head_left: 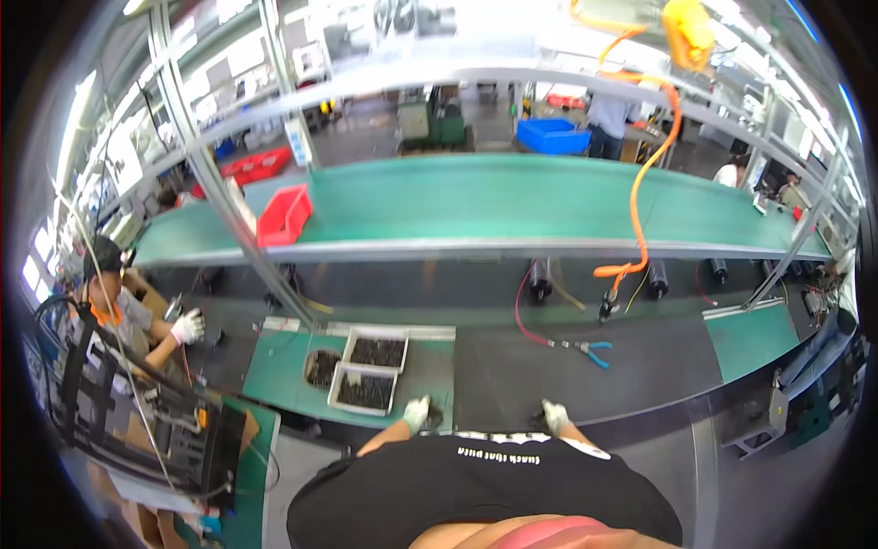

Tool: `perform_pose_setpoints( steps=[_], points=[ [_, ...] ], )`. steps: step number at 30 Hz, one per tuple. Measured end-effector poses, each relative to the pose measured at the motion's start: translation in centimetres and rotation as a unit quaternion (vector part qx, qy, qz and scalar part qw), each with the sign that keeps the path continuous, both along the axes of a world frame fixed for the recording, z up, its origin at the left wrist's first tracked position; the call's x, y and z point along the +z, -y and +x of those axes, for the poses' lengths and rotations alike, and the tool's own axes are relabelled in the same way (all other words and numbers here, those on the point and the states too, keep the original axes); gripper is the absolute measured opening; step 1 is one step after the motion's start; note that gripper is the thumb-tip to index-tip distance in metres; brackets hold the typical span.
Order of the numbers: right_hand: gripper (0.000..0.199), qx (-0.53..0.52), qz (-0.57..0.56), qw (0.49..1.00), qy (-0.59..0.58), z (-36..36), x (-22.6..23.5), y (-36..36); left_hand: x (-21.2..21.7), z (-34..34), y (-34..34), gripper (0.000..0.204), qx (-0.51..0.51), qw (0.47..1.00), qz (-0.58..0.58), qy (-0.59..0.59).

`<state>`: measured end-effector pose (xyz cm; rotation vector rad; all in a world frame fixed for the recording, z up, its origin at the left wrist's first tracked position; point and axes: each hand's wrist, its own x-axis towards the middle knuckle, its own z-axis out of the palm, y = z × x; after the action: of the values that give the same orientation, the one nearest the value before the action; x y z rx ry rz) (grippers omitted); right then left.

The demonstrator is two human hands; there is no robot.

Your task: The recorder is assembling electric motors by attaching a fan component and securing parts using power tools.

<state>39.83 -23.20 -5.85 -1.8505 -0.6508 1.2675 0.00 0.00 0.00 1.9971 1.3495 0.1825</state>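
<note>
Head view, looking down on an assembly bench. The left hand (417, 413), in a white glove, is seen resting at the near edge of the bench on a small dark part (433, 418); whether the fingers are curled round it or merely laid upon it cannot be told. The right hand (554, 416), likewise gloved, lies at three o'clock from the left, well apart from it, on the dark grey mat (512, 366); its state, open or closed, cannot be told either.

The dark part is found just at three o'clock of the left glove, where the green mat (274, 375) meets the grey one. It is judged to be light, stiff and compact, probably metal or hard plastic, and best pinched at its outer edges between thumb and forefinger; a gloved grip may slip on so small a thing.

At eleven o'clock of the left hand, two white trays (364, 388) filled with small dark pieces are set, with a round dark dish (320, 368) beside them. At one o'clock of the right hand, blue-handled pliers (593, 349) lie on a red cable. Farther off, a green conveyor belt (512, 201) carries a red bin (283, 216). At nine o'clock, a co-worker's gloved hand (187, 327) is at work.
</note>
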Motion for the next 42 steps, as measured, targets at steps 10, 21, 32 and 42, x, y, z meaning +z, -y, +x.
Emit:
perform_pose_setpoints(
  steps=[10,21,32,42],
  points=[
    [0.060,0.039,0.188,0.914,0.359,13.1,6.6,-15.7,18.1,17.6,-18.3,0.063,-0.158,0.853,0.452,0.209],
    [0.052,0.106,0.304,0.799,0.507,21.6,25.6,-28.1,36.6,25.8,-30.4,0.064,-0.090,0.795,0.468,0.375],
    [0.044,0.232,0.295,0.708,0.598,26.3,30.0,-29.5,40.6,26.8,-33.1,0.066,0.000,0.792,0.352,0.499],
    [0.038,0.345,0.186,0.782,0.485,12.8,16.0,-7.5,24.6,20.3,-23.3,0.068,0.078,0.898,0.073,0.426]
  ],
)
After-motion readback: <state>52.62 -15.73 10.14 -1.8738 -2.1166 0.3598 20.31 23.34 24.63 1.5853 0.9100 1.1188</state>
